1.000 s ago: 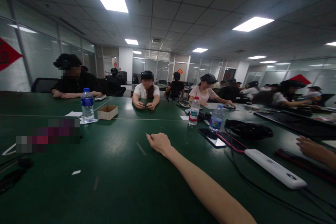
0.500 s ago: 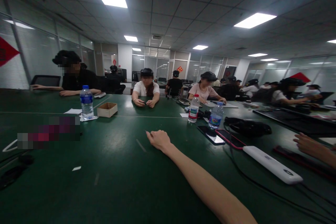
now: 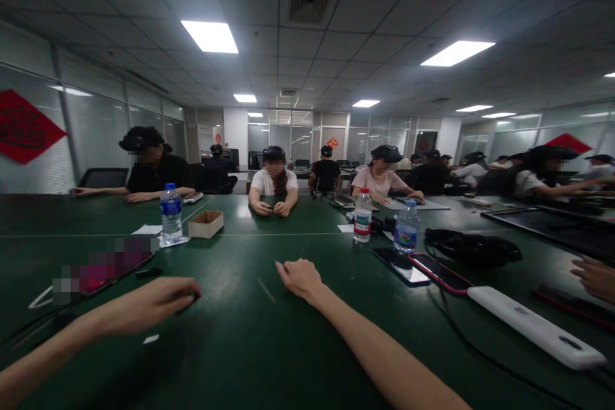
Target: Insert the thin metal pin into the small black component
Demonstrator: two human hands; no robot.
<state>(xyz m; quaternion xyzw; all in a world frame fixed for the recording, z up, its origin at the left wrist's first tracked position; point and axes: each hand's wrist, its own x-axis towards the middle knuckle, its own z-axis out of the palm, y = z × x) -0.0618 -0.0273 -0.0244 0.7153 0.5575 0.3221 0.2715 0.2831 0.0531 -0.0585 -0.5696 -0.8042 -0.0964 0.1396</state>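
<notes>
My left hand (image 3: 161, 298) is over the left part of the green table (image 3: 240, 359), with its fingers curled down around a small black object (image 3: 188, 303). Most of that object is hidden, so its kind does not show. My right hand (image 3: 300, 280) rests near the middle of the table, its fingers folded under and the thumb side pointing left. Whatever it may hold is hidden by the fingers. A small dark piece (image 3: 148, 272) lies just behind my left hand, and a white scrap (image 3: 150, 339) lies in front of it.
Left stand a water bottle (image 3: 172, 214) and an open cardboard box (image 3: 206, 225). On the right are two bottles, a phone (image 3: 401, 267), a red-edged phone (image 3: 439, 274), a white power bank (image 3: 535, 327) and cables. Several people sit around; another person's hand (image 3: 596, 277) is at far right.
My left hand has come into view from the left, with the small black object in its fingers. My right hand keeps its place on the table. The camera has tilted upward slightly.
</notes>
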